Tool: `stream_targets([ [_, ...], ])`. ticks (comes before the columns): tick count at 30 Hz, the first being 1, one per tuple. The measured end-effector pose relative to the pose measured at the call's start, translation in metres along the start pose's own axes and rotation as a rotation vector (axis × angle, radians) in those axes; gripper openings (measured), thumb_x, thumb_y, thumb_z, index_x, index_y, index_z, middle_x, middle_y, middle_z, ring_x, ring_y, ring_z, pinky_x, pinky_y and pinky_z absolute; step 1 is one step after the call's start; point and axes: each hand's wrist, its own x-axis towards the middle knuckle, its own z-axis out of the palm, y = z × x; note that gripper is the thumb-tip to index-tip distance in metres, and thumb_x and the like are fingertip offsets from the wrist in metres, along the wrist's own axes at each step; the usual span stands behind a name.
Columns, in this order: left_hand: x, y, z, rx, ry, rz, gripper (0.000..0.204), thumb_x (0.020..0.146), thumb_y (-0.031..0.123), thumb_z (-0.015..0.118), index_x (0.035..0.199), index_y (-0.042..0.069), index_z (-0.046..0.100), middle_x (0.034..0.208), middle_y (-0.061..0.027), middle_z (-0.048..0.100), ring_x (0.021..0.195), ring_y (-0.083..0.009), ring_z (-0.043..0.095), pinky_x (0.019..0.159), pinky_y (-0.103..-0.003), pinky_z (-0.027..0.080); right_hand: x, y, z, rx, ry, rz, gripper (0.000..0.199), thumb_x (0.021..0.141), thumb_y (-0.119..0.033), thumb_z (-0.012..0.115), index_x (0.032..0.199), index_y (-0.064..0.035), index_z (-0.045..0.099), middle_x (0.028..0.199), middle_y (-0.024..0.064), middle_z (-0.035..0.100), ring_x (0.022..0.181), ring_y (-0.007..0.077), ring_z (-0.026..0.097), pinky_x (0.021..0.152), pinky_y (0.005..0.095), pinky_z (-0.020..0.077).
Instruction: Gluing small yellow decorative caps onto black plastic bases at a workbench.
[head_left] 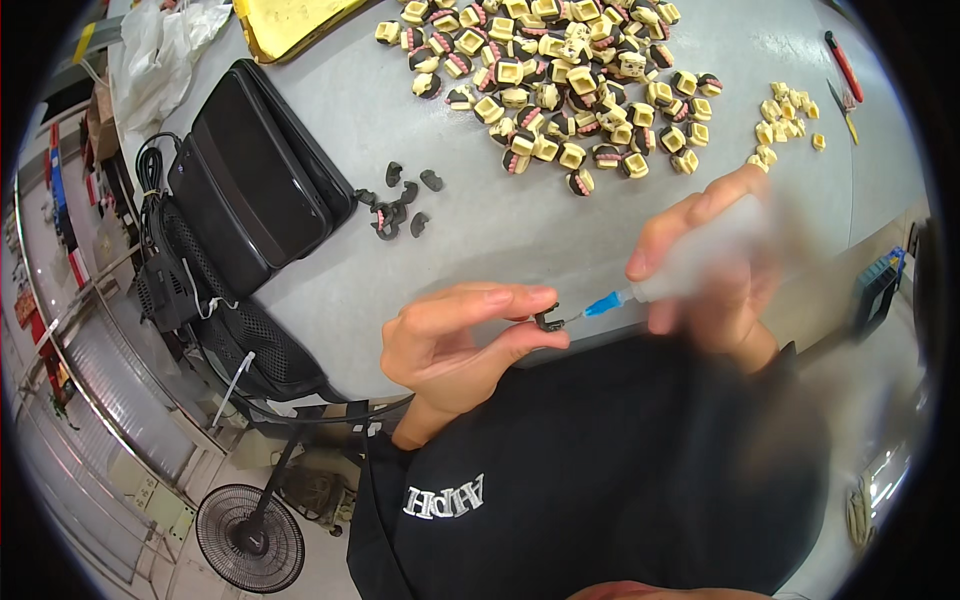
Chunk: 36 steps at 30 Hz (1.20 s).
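Between the thumb and forefinger of my left hand point(465, 340) is a small black plastic part point(549, 319) with a notch in it. My right hand point(690, 255) is wrapped round a whitish squeeze bottle point(705, 250), tilted with its tip toward the left hand. The bottle ends in a blue dispensing needle point(604, 304), whose thin metal tip is at or very near the black part; whether they touch I cannot tell. Blur hides the bottle's rear end. Several similar loose black parts point(396, 208) lie on the table beyond my left hand.
A large heap of cream, black and pink pieces point(580, 80) covers the far middle of the grey table point(480, 240). Small cream pieces point(785, 112), red-handled pliers point(845, 68) and tweezers point(843, 110) lie far right. A black laptop-like device point(255, 165) and a yellow tray point(290, 25) are at left.
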Motion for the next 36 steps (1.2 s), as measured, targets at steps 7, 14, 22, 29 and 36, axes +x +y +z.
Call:
stream_targets([
  [7, -0.003, 0.002, -0.002, 0.126, -0.054, -0.061, 0.055, 0.058, 0.001, 0.079, 0.101, 0.004, 0.046, 0.078, -0.0174, 0.064, 0.073, -0.0226, 0.064, 0.065, -0.030, 0.053, -0.001, -0.004, 0.006, -0.144, 0.043, 0.063, 0.044, 0.086, -0.042, 0.047, 0.100, -0.0041, 0.031, 0.073, 0.0182, 0.060, 0.036, 0.0082, 0.048, 0.034, 0.0170, 0.0377],
  [14, -0.003, 0.002, 0.001, 0.018, 0.010, -0.049, 0.046, 0.060, -0.004, 0.076, 0.098, -0.003, 0.051, 0.080, -0.0194, 0.064, 0.075, -0.0254, 0.066, 0.062, -0.030, 0.056, -0.004, -0.003, 0.010, -0.225, 0.064, 0.107, 0.052, 0.084, -0.053, 0.046, 0.102, -0.0071, 0.029, 0.073, 0.0146, 0.060, 0.035, 0.0069, 0.047, 0.032, 0.0157, 0.0359],
  [22, -0.002, 0.000, -0.001, 0.027, 0.001, -0.013, 0.046, 0.060, -0.005, 0.076, 0.098, -0.003, 0.050, 0.082, -0.0202, 0.064, 0.075, -0.0257, 0.066, 0.063, -0.031, 0.056, -0.005, -0.005, 0.008, -0.255, 0.097, 0.114, 0.053, 0.083, -0.054, 0.048, 0.102, -0.0075, 0.029, 0.073, 0.0145, 0.060, 0.035, 0.0075, 0.047, 0.033, 0.0167, 0.0370],
  [29, -0.003, 0.003, 0.000, 0.083, 0.043, -0.089, 0.056, 0.060, -0.001, 0.078, 0.104, 0.003, 0.045, 0.080, -0.0164, 0.064, 0.071, -0.0225, 0.064, 0.062, -0.028, 0.052, 0.006, 0.002, -0.028, -0.065, -0.050, -0.212, 0.031, 0.087, -0.020, 0.054, 0.099, 0.0013, 0.036, 0.084, 0.0251, 0.061, 0.051, 0.0123, 0.056, 0.047, 0.0202, 0.0457],
  [36, -0.009, 0.003, 0.000, 0.045, 0.122, -0.126, 0.054, 0.062, 0.002, 0.078, 0.105, 0.001, 0.045, 0.079, -0.0147, 0.064, 0.071, -0.0204, 0.062, 0.060, -0.026, 0.050, 0.025, -0.041, -0.069, -0.475, 0.398, -0.393, 0.029, 0.083, -0.003, 0.056, 0.108, -0.0002, 0.042, 0.101, 0.0226, 0.059, 0.084, 0.0204, 0.061, 0.071, 0.0258, 0.0492],
])
